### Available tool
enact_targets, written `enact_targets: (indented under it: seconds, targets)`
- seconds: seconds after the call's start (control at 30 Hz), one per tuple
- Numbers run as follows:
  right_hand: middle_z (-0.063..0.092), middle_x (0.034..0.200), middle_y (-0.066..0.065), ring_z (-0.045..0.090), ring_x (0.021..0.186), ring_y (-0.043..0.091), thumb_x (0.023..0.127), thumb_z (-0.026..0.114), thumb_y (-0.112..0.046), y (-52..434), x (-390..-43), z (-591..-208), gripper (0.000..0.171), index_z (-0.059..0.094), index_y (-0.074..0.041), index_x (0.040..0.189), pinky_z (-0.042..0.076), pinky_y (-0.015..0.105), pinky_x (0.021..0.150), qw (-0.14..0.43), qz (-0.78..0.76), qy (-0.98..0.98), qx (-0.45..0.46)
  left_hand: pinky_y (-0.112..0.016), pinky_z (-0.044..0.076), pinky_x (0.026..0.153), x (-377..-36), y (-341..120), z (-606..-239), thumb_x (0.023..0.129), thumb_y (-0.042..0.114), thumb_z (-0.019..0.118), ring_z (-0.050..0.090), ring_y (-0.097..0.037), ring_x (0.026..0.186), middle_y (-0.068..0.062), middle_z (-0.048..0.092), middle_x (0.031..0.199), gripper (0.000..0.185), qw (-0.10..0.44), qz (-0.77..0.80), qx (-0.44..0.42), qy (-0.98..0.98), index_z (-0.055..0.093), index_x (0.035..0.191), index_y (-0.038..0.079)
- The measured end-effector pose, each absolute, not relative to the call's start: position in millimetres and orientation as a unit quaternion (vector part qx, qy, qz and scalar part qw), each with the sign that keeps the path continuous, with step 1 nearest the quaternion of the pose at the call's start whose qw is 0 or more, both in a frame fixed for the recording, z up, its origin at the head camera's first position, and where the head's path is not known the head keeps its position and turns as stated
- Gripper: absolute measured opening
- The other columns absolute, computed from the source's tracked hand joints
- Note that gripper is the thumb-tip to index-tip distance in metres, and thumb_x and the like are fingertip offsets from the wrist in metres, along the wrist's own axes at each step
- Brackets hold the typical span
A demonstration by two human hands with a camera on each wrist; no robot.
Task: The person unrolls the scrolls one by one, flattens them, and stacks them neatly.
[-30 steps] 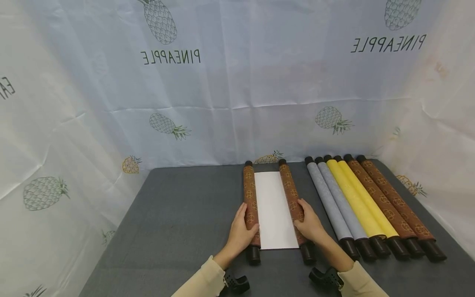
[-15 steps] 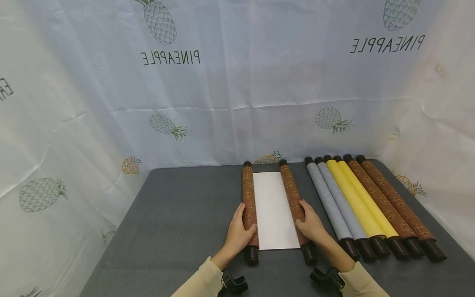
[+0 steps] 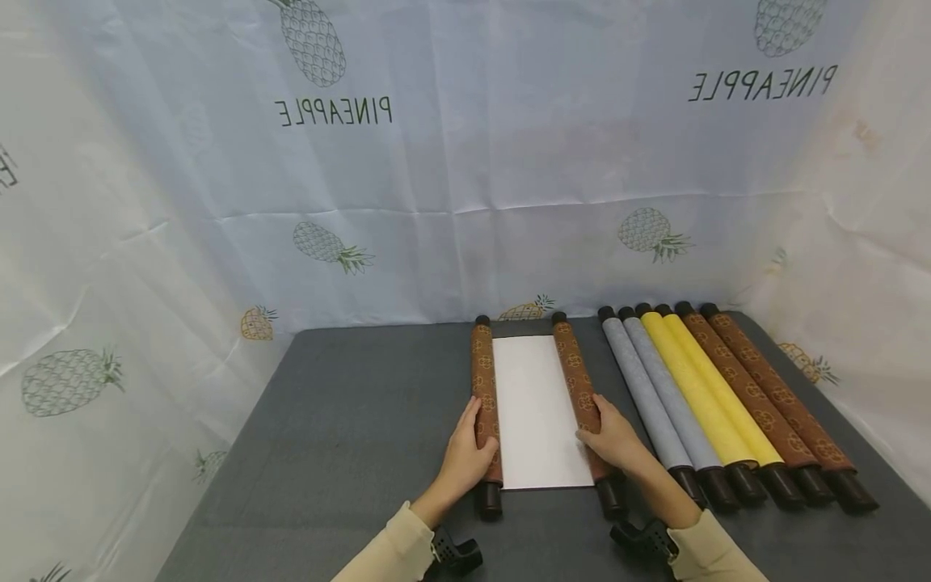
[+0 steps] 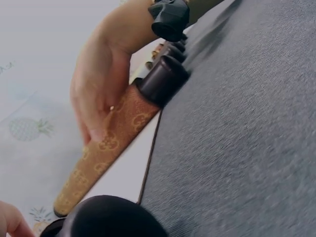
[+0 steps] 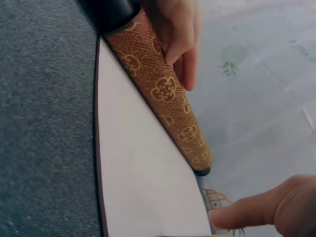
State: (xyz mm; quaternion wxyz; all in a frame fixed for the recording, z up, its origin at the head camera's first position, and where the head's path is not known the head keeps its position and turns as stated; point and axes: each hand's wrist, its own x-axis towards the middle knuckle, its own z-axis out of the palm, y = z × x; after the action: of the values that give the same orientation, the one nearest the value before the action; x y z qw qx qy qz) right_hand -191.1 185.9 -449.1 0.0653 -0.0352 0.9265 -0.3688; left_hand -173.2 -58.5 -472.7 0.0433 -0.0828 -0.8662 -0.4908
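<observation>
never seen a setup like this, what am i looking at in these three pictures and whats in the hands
No machine here: a person works with two bare hands, wearing a camera on the head and one on each wrist. The wide picture is the head view, looking down at a grey table with pineapple-print cloth hung behind it.

In the middle lies a partly opened scroll: white paper stretched between two brown patterned rolls. The left hand lies on the left roll, and the right hand on the right roll.

The two close-ups come from the wrist cameras, each looking along the table at the other hand on its roll.

To the right lie six closed rolls side by side: two grey, two yellow, two brown.
</observation>
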Motion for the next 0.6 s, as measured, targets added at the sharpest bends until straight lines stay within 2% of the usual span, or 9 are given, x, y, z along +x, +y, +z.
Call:
enact_targets:
  seconds: [0.1,0.33,0.6]
  targets:
    - [0.024,0.146,0.045,0.027,0.136,0.057,0.083,0.06,-0.005,187.3,-191.2,-447.2,0.075,0.02,0.023,0.141,0.028,0.061,0.113,0.068,-0.367,0.927,-0.037,-0.06,0.034,0.109,-176.7,-61.7,-471.9,0.083,0.006,0.053,0.035,-0.045,0.14,-0.028,0.032,0.153,0.067,0.035,-0.485,-0.082,-0.87,0.032,0.145,-0.008]
    - [0.034,0.139,0.046,0.039,0.128,0.057,0.08,0.061,-0.002,191.7,-192.1,-444.9,0.074,0.023,0.023,0.139,0.037,0.06,0.105,0.054,-0.359,0.931,-0.034,-0.061,0.033,0.109,-180.4,-67.4,-471.8,0.084,0.008,0.052,0.034,-0.046,0.14,-0.029,0.032,0.153,0.066,0.02,-0.47,-0.087,-0.878,0.032,0.146,-0.006]
    - [0.032,0.141,0.045,0.037,0.13,0.057,0.078,0.059,0.001,193.8,-191.4,-445.3,0.075,0.023,0.022,0.14,0.036,0.061,0.106,0.039,-0.365,0.929,-0.038,-0.062,0.034,0.108,-181.0,-69.0,-471.1,0.084,0.009,0.053,0.034,-0.049,0.139,-0.03,0.031,0.152,0.064,0.014,-0.454,-0.075,-0.888,0.038,0.144,-0.006]
